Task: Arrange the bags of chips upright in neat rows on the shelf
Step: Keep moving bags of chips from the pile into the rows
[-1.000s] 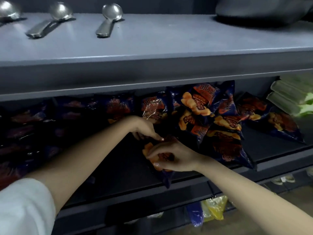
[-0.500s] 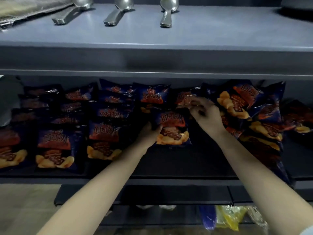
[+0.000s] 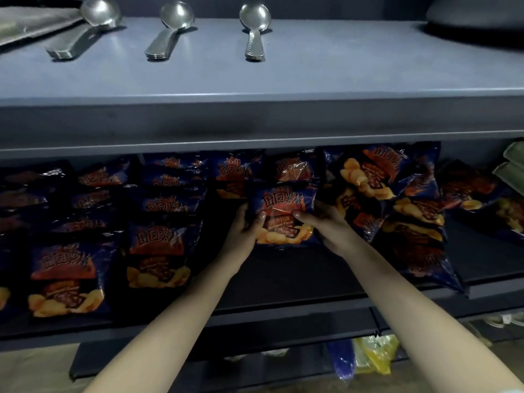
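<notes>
- The left hand (image 3: 244, 226) and the right hand (image 3: 329, 229) hold 1 bag of chips (image 3: 285, 205) by its 2 sides. Each thumb lies on the front, and the other fingers curl round behind.
- The bag stands upright near the middle of the shelf (image 3: 283, 282), just in front of another bag at the back.
- The messy pile (image 3: 397, 199) just to the right leans over. It could slide into the bag and knock it flat.
- A hard squeeze could crush the chips.
- The neat rows (image 3: 158, 245) sit on the left. Bare shelf lies in front of the bag, so there is room.
- The upper shelf (image 3: 255, 123) hangs low over the bags, so hands must keep low.
</notes>
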`<state>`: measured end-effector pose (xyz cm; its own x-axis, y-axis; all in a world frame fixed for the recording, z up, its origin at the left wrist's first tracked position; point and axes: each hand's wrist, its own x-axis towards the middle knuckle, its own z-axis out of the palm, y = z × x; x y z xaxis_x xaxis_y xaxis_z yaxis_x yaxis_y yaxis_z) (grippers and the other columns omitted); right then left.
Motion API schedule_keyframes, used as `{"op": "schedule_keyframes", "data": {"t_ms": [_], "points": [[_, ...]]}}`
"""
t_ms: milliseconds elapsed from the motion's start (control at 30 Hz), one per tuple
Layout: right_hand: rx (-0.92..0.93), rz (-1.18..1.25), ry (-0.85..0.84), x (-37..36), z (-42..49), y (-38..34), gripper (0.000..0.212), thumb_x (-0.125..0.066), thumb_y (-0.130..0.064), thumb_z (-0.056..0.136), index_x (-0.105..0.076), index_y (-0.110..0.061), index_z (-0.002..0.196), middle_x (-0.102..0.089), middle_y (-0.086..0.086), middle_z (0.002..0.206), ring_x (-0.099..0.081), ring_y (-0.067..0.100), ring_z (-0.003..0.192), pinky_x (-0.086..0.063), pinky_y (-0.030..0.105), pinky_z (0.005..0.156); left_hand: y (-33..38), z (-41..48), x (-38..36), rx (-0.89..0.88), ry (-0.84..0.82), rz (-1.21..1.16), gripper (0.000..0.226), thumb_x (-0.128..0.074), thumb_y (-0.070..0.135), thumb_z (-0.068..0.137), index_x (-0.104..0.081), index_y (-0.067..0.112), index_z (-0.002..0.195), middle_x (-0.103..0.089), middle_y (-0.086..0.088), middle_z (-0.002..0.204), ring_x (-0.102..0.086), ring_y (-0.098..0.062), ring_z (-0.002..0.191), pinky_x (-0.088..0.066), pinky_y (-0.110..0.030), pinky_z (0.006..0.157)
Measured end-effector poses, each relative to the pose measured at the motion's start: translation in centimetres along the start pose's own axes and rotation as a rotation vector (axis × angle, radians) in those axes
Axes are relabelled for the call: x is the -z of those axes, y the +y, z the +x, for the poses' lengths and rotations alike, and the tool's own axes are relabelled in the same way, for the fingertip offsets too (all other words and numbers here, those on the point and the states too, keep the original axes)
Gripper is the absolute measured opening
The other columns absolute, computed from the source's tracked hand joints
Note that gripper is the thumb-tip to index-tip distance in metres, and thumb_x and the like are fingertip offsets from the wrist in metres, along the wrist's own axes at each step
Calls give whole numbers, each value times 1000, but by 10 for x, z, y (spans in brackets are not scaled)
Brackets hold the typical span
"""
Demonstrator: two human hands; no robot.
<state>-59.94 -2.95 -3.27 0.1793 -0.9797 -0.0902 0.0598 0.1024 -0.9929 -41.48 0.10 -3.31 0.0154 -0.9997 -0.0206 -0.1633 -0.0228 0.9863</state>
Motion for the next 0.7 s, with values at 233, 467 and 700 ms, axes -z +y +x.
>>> {"op": "schedule_keyframes", "data": {"t_ms": [233, 467, 700], "points": [[-17, -153, -31, -12, 15, 1, 39, -62, -10, 88, -49, -21, 123, -60, 0, 121, -57, 14, 113, -47, 33, 97, -9, 12, 5, -18, 108, 3, 42, -48, 23, 97, -38, 18, 137, -49, 5, 118, -50, -12, 108, -40, -21, 82], [-9, -300, 108, -31, 45, 4, 35, -63, -18, 88, -54, -17, 122, -63, 3, 118, -59, 18, 110, -46, 46, 101, -36, -9, 2, -101, 180, 335, 63, -55, 26, 92, -25, 16, 146, -37, 0, 145, -34, -11, 132, -27, -24, 108], [31, -398, 192, -66, 69, 3, 54, -64, -25, 88, -43, -9, 134, -59, 8, 126, -54, 24, 119, -45, 39, 100, -45, -47, 5, -154, 137, 676, 44, -45, 33, 88, -45, 18, 129, -40, -6, 134, -40, -23, 124, -34, -29, 102]]}}
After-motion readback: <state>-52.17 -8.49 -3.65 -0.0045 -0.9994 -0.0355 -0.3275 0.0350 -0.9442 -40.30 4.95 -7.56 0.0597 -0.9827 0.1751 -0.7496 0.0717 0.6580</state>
